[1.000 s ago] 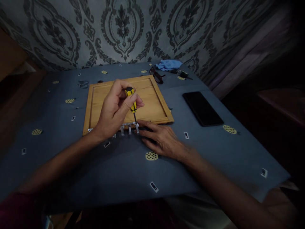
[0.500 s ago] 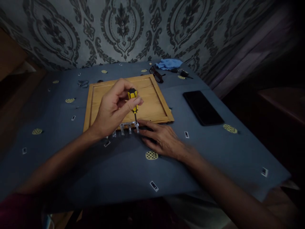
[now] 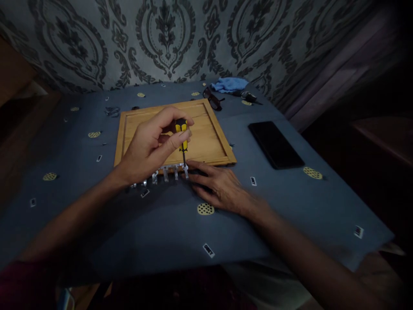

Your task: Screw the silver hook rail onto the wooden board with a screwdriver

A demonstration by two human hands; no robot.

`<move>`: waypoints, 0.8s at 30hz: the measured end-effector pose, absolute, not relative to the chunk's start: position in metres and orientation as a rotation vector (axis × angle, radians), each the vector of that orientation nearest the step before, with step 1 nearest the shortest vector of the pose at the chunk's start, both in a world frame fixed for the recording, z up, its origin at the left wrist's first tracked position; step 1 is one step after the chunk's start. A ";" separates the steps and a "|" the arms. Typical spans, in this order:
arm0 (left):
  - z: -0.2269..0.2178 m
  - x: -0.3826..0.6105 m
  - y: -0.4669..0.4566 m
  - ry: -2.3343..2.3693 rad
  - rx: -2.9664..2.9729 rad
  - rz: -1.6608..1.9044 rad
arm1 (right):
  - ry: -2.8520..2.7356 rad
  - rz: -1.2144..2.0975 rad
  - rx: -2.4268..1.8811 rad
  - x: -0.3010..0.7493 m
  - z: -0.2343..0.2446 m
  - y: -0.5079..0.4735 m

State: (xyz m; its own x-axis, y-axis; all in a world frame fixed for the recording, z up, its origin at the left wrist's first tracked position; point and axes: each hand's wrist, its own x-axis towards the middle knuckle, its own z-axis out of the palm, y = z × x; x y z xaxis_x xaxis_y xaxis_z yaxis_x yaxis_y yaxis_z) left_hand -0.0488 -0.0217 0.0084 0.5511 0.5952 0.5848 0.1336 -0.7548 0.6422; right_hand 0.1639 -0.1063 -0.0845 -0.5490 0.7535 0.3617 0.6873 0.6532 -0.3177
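My left hand (image 3: 150, 142) is closed around the yellow and black handle of a screwdriver (image 3: 182, 135), held nearly upright. Its tip points down at the right end of a shiny metal hook rail (image 3: 165, 172). That rail, with several hooks hanging off it, lies along the near edge of a framed wooden board (image 3: 206, 148). My right hand (image 3: 222, 187) rests on the table with fingers stretched and slightly spread, the fingertips at the rail's right end; its thumb is hidden. Whether a screw sits under the tip is too small to make out.
A black phone (image 3: 275, 144) lies to the right of the board. Behind are sunglasses (image 3: 213, 100), a blue cloth (image 3: 229, 85) and keys (image 3: 248, 96). Scissors (image 3: 112, 112) lie at the back left. A patterned blue cloth (image 3: 155, 241) covers the table, against a papered wall (image 3: 166, 38).
My left fingers have shifted around the screwdriver's handle, the index finger now reaching further over its top. The screwdriver stands slightly further right; my right hand stays put.
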 end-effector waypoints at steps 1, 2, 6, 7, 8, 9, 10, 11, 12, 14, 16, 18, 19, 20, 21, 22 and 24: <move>0.009 -0.049 -0.022 0.589 2.236 1.133 | -2.399 0.189 -1.121 0.164 -0.085 -0.106; 0.010 -0.049 -0.022 0.597 2.217 1.142 | -2.394 0.186 -1.117 0.164 -0.085 -0.106; 0.012 -0.049 -0.023 0.635 2.151 1.179 | -2.388 0.182 -1.100 0.163 -0.084 -0.106; 0.012 -0.049 -0.022 0.640 2.145 1.186 | -2.389 0.181 -1.097 0.163 -0.084 -0.106; 0.011 -0.049 -0.022 0.640 2.144 1.192 | -2.388 0.181 -1.095 0.163 -0.083 -0.106; 0.010 -0.049 -0.022 0.638 2.146 1.191 | -2.387 0.182 -1.092 0.163 -0.083 -0.106; 0.009 -0.049 -0.022 0.634 2.150 1.189 | -2.387 0.183 -1.089 0.163 -0.083 -0.106; 0.008 -0.049 -0.022 0.630 2.155 1.186 | -2.385 0.183 -1.087 0.163 -0.082 -0.106; 0.007 -0.049 -0.022 0.626 2.163 1.185 | -2.384 0.183 -1.086 0.163 -0.083 -0.106; 0.005 -0.050 -0.022 0.625 2.182 1.192 | -2.386 0.185 -1.086 0.163 -0.083 -0.106; 0.004 -0.051 -0.021 0.634 2.196 1.200 | -2.392 0.187 -1.091 0.163 -0.084 -0.106; 0.004 -0.051 -0.021 0.647 2.209 1.190 | -2.397 0.186 -1.100 0.163 -0.084 -0.106; 0.004 -0.052 -0.021 0.650 2.215 1.184 | -2.397 0.184 -1.104 0.163 -0.083 -0.106; 0.004 -0.052 -0.021 0.649 2.219 1.180 | -2.397 0.183 -1.105 0.164 -0.083 -0.106; 0.004 -0.052 -0.021 0.646 2.223 1.179 | -2.396 0.184 -1.107 0.164 -0.083 -0.106; 0.004 -0.052 -0.021 0.643 2.224 1.179 | -2.398 0.188 -1.108 0.164 -0.083 -0.106; 0.005 -0.052 -0.022 0.642 2.212 1.179 | -2.401 0.203 -1.105 0.164 -0.082 -0.106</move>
State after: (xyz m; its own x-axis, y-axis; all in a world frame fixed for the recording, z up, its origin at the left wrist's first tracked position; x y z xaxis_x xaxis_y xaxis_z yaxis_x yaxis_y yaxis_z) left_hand -0.0517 -0.0219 0.0047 0.5018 0.6321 0.5905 0.1527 -0.7367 0.6588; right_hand 0.1638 -0.1061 -0.0819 -0.5551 0.7465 0.3670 0.6742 0.6621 -0.3271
